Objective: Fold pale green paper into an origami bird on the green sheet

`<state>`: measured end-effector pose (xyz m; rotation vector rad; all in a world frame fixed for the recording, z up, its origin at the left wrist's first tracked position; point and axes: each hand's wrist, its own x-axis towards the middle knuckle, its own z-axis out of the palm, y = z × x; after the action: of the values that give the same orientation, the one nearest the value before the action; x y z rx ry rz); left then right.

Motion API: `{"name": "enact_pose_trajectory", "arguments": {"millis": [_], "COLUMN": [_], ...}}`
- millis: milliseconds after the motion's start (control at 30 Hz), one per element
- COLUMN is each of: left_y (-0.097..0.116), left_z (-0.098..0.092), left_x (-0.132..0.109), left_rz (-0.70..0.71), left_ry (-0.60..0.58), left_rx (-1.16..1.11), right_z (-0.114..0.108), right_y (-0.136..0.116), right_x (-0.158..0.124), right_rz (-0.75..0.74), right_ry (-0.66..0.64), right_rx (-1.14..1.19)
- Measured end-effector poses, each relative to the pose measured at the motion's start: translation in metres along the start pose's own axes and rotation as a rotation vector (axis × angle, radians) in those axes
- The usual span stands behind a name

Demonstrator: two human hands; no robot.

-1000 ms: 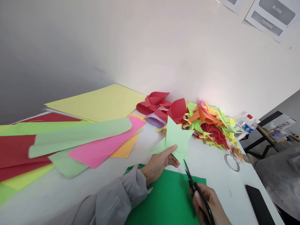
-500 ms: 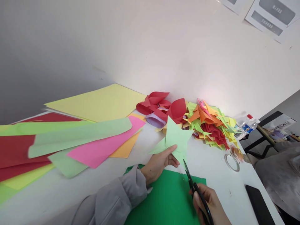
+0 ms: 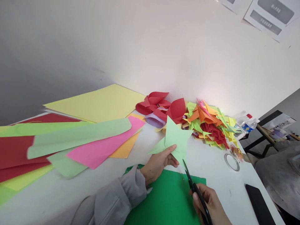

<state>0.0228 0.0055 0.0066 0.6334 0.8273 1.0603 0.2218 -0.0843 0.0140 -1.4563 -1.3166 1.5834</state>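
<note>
My left hand (image 3: 158,163) pinches a pale green folded paper piece (image 3: 175,138) with pointed corners, held up over the white table (image 3: 98,184). My right hand (image 3: 211,204) grips black scissors (image 3: 194,187) at the bottom right. The scissor tips touch the lower edge of the pale green piece. A dark green sheet (image 3: 168,200) lies flat under both hands.
Large coloured sheets lie fanned at the left: yellow (image 3: 100,101), pink (image 3: 103,147), pale green (image 3: 77,136), red (image 3: 14,153). Rolled red paper (image 3: 161,106) and a pile of folded pieces (image 3: 208,123) sit at the back. A tape roll (image 3: 232,162), a black phone (image 3: 259,203) and a bottle (image 3: 247,122) are at the right.
</note>
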Motion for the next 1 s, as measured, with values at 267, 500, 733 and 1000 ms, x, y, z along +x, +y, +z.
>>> {"name": "enact_pose_trajectory", "arguments": {"millis": [267,500,733,1000], "left_y": [-0.001,0.003,0.004,0.004], "left_z": [0.000,0.002,0.004,0.004], "left_x": [0.000,-0.003,-0.005,-0.004], "left_rz": [0.007,-0.009,0.006,0.008], "left_ry": [-0.001,0.033,0.077,0.069], "left_rx": [-0.001,0.051,0.076,0.071], "right_z": [0.001,0.001,0.003,0.004], "right_y": [-0.004,-0.011,-0.012,-0.015], "right_x": [-0.003,-0.005,-0.006,-0.007], "right_rz": [0.007,0.037,0.032,0.033], "right_ry": [-0.004,-0.021,-0.017,-0.013], "right_rx": [-0.055,-0.104,-0.093,-0.082]}}
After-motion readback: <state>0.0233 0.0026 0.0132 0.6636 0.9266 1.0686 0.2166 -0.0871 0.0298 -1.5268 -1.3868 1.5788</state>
